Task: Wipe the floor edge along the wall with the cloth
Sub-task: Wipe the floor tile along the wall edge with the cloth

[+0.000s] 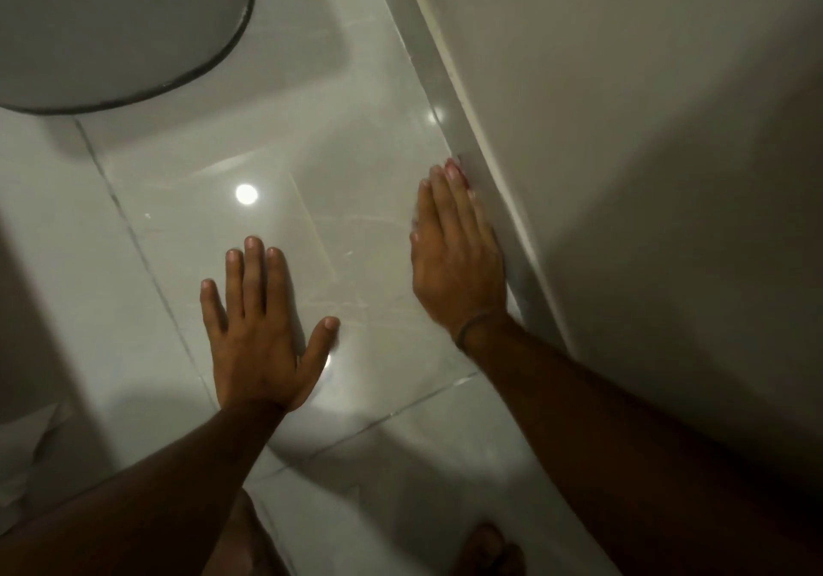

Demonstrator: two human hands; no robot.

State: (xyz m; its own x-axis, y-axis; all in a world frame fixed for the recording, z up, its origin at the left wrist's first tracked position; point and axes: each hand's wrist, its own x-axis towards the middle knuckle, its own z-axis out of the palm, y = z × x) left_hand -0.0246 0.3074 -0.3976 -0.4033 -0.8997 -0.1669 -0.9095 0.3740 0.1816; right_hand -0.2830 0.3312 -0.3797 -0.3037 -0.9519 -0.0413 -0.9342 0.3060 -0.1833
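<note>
My right hand (456, 259) lies flat with its fingers together, pressed against the grey skirting strip (425, 72) where the glossy tiled floor (276, 166) meets the white wall (623, 130). A thin sliver of pink cloth (458, 171) shows at the fingertips; the rest of it is hidden under the palm. A dark band circles that wrist. My left hand (256, 326) rests palm down on the tile to the left, fingers spread, with nothing in it.
A grey rounded object with a dark rim (111, 27) fills the upper left. Bright light spots reflect off the tiles. A bare foot (490, 549) shows at the bottom edge, and something white (26, 455) lies at the lower left.
</note>
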